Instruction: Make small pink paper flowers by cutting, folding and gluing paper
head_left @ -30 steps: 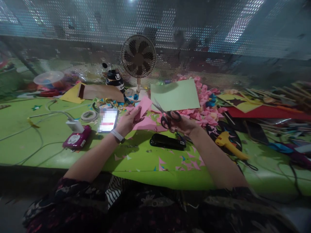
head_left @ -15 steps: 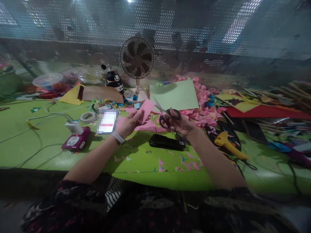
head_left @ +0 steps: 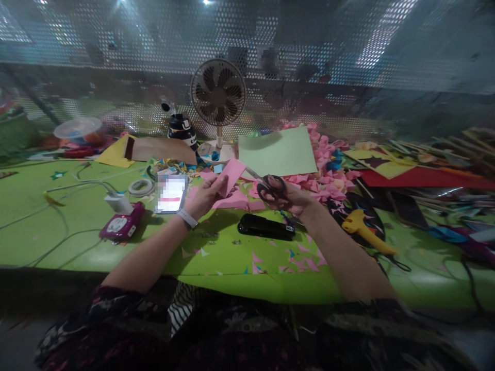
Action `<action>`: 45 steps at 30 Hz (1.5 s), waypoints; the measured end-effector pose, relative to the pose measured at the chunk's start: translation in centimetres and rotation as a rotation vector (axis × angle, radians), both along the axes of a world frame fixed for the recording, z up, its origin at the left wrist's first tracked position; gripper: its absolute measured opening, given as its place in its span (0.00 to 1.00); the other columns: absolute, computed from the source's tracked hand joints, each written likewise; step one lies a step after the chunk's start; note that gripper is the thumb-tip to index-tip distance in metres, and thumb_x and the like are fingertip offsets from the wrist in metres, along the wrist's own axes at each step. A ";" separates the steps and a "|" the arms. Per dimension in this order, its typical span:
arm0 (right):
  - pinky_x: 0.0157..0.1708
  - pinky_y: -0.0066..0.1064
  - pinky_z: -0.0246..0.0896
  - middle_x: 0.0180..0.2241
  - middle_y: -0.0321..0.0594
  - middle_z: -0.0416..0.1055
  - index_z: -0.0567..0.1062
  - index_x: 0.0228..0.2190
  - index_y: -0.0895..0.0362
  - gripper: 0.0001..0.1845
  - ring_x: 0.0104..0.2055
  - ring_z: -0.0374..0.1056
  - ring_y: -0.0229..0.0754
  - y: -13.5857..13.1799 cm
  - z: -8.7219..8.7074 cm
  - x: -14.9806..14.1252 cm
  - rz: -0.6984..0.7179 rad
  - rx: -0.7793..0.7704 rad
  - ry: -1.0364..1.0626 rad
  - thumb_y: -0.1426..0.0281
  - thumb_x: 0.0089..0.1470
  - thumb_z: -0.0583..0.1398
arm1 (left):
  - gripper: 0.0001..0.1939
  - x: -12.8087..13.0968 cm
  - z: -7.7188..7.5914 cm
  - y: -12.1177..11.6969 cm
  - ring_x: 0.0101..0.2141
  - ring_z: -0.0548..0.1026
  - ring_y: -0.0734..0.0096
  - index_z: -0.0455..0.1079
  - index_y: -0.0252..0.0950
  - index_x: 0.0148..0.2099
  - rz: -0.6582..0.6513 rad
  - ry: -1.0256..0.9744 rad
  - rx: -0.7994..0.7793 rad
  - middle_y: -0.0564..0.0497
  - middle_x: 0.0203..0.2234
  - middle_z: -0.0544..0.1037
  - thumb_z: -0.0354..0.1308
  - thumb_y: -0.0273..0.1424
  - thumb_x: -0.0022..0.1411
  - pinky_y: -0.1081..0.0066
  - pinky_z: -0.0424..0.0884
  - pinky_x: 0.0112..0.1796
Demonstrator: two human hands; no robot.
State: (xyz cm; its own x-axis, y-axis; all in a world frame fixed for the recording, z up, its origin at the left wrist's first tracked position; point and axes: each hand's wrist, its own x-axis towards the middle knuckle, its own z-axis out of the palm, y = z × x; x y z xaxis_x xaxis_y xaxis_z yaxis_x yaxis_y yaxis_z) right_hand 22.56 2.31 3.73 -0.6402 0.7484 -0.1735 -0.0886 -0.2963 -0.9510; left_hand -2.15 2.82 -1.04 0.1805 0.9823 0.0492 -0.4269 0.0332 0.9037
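A small piece of pink paper (head_left: 234, 172) is pinched in my left hand (head_left: 207, 197), which is closed with the thumb on top. My right hand (head_left: 291, 198) is wrapped round the black handles of a pair of scissors (head_left: 266, 188). Their blades point left toward the paper's right edge and look closed together; whether the tips touch it I cannot tell. Below my hands lies a black stapler (head_left: 266, 227) on the green table (head_left: 220, 260). More pink paper (head_left: 232, 201) lies under and behind my hands.
A lit phone (head_left: 170, 193) and a tape roll (head_left: 141, 187) lie left of my wrist. Behind stand a fan (head_left: 218, 95) and a bottle (head_left: 181, 129). A pale green sheet (head_left: 277, 152) leans before pink scraps. A yellow glue gun (head_left: 367, 232) lies right, a purple power adapter (head_left: 122, 224) left.
The scissors' blades have closed together and the handles have turned and shifted slightly right with my right hand. My left hand and the pink paper stay nearly in place.
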 end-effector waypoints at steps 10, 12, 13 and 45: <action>0.11 0.16 0.44 0.24 0.34 0.73 0.71 0.31 0.59 0.26 0.15 0.52 0.24 -0.3 -0.5 -0.9 -0.052 -0.035 0.077 0.50 0.46 0.69 | 0.20 0.6 -0.9 -0.3 0.28 0.78 0.76 0.72 0.33 0.36 -0.078 -0.011 0.006 0.52 0.28 0.78 0.72 0.42 0.50 0.75 0.76 0.32; 0.11 0.17 0.44 0.24 0.34 0.73 0.71 0.30 0.58 0.25 0.14 0.50 0.23 -0.5 -0.4 -1.2 -0.083 -0.025 0.079 0.50 0.46 0.69 | 0.20 0.7 -0.9 -0.3 0.27 0.77 0.76 0.72 0.33 0.35 -0.069 -0.018 0.007 0.53 0.27 0.77 0.72 0.42 0.49 0.75 0.76 0.33; 0.11 0.18 0.44 0.25 0.34 0.72 0.71 0.30 0.58 0.23 0.14 0.48 0.23 -0.6 -0.4 -1.3 -0.095 -0.019 0.077 0.52 0.48 0.69 | 0.20 0.7 -1.0 -0.2 0.28 0.77 0.76 0.72 0.33 0.35 -0.060 -0.018 0.010 0.53 0.26 0.77 0.72 0.42 0.49 0.75 0.76 0.33; 0.28 0.29 0.55 0.32 0.41 0.77 0.76 0.29 0.58 0.08 0.31 0.69 0.40 1.8 -2.9 -0.6 -0.215 0.829 -1.167 0.65 0.53 0.63 | 0.15 -1.9 -1.0 1.9 0.20 0.66 0.75 0.67 0.35 0.27 0.252 0.404 0.002 0.55 0.18 0.68 0.64 0.41 0.54 0.75 0.61 0.22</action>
State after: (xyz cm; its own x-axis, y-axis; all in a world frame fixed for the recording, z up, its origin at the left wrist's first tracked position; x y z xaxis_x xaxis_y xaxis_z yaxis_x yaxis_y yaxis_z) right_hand 21.97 4.09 0.85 -0.3035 0.9527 0.0149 0.8718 0.2840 -0.3992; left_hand -4.07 4.76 -2.03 -0.0586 0.9979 0.0265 -0.0357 -0.0286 0.9990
